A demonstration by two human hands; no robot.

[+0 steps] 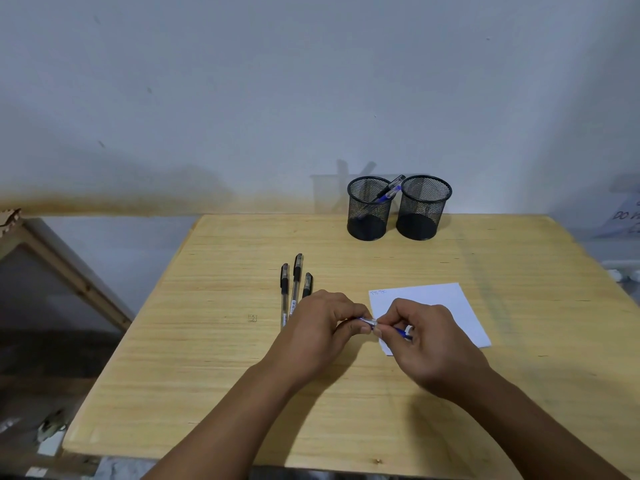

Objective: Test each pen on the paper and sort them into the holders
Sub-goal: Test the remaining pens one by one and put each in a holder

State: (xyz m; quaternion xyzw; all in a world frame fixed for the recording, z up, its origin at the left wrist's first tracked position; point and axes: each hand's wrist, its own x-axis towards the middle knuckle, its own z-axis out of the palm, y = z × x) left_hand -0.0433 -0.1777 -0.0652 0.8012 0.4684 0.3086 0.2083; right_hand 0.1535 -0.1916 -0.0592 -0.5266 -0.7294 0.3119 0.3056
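Wooden table [207,341], round mesh holders [367,209], perhaps capped pen [372,322]

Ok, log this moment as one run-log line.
left hand: holds blue pen | right hand: holds same pen | black pens: three waiting | left holder: one pen | right holder: empty

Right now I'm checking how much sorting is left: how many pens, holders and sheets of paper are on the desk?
Black pens lying on the desk: 3
Blue pen in the hands: 1
Blue pen in the left holder: 1
Mesh holders: 2
Paper: 1
Total: 8
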